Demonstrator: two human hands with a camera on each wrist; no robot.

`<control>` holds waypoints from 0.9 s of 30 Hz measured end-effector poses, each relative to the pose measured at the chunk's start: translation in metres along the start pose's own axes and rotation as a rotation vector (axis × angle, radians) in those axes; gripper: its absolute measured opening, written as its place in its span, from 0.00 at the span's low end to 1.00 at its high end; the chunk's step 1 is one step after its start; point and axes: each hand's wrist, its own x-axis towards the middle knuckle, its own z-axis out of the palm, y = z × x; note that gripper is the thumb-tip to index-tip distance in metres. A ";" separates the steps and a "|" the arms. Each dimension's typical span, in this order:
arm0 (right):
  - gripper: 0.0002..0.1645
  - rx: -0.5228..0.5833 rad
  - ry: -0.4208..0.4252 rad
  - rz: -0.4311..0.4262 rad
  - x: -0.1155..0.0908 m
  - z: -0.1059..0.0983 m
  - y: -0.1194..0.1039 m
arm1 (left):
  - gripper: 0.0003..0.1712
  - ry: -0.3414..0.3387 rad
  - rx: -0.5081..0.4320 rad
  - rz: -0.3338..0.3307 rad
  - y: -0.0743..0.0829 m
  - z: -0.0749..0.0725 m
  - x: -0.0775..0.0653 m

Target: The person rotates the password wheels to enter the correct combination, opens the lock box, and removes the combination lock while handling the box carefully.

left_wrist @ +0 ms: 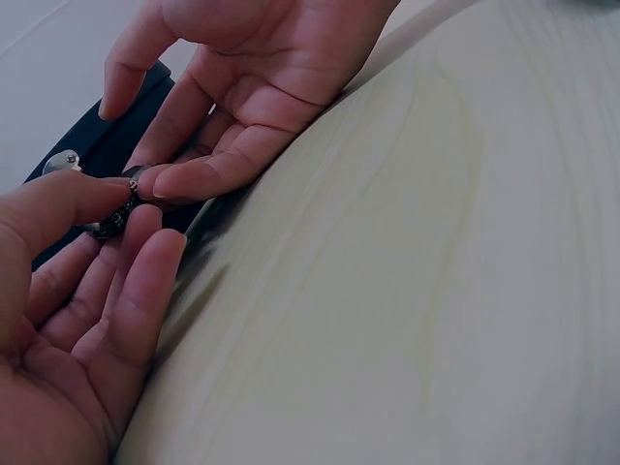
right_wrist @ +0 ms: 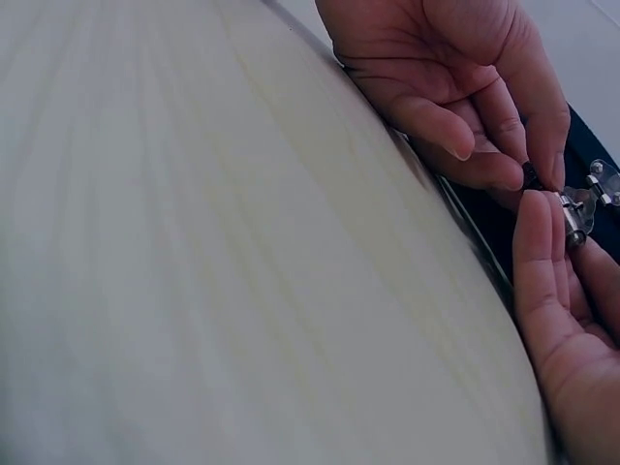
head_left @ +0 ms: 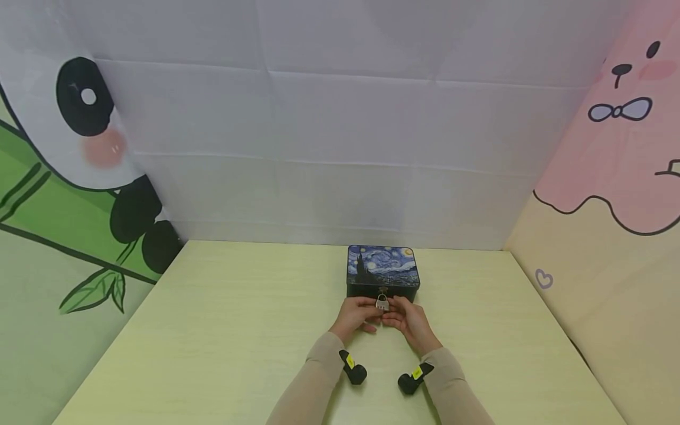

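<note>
A small silver combination padlock point(head_left: 382, 302) hangs at the front clasp of a dark tin box point(head_left: 382, 265) with a swirling blue night-sky picture on its lid. My left hand point(head_left: 357, 317) pinches the padlock from the left, its thumb lying over the number dials in the left wrist view. From the other side my right hand point(head_left: 411, 324) holds it with its fingertips, other fingers loosely bent. The metal clasp point(right_wrist: 603, 182) shows beside the fingers in the right wrist view. Fingers cover much of the padlock in both wrist views.
The box stands on a pale yellow wood-grain table point(head_left: 239, 330), near its back edge. A white cloth backdrop point(head_left: 340, 147) rises behind it. Cartoon-printed panels flank the table. Each wrist carries a black strap with a small camera point(head_left: 357, 374).
</note>
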 end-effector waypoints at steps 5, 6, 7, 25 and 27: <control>0.27 0.005 0.000 0.002 -0.001 0.000 0.000 | 0.17 -0.001 0.005 0.010 0.000 0.000 -0.001; 0.27 0.006 0.000 0.000 -0.001 0.000 0.000 | 0.16 -0.001 0.005 0.009 0.000 0.000 0.000; 0.26 0.010 0.001 0.002 -0.001 0.000 -0.001 | 0.16 -0.001 0.004 0.008 0.000 0.000 0.000; 0.27 0.012 0.001 -0.004 -0.002 0.000 0.000 | 0.17 0.009 0.005 -0.003 0.002 0.001 -0.002; 0.27 0.010 0.000 -0.005 -0.002 0.000 0.000 | 0.18 -0.001 0.002 -0.002 0.003 0.000 -0.003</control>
